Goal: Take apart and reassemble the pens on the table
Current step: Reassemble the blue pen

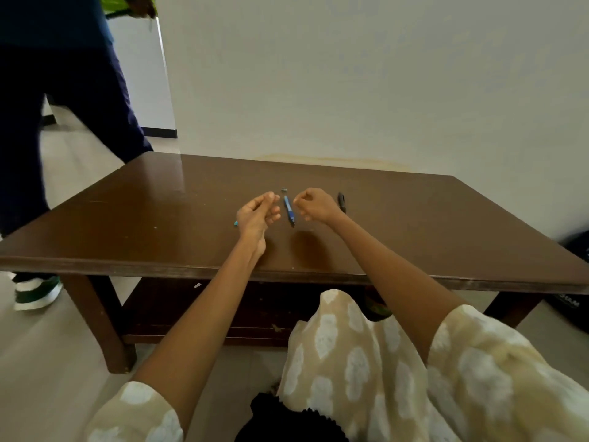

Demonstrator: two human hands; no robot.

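With your left hand [258, 211] and right hand [314, 204] loosely curled, contents indiscernible, the small loose part [284, 189] beyond the blue pen [289, 210] may roll away if nudged.

Blue pen [288, 210]: lies flat mid-table [127, 218], tip toward the near edge. Black pen [341, 201]: flat, right of the blue pen. Small grey part [284, 189]: just beyond the blue pen; teal piece [236, 223]: well left.

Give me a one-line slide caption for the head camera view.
Two hands, left hand and right hand, hover over a brown table flanking a blue pen, black pen at right.
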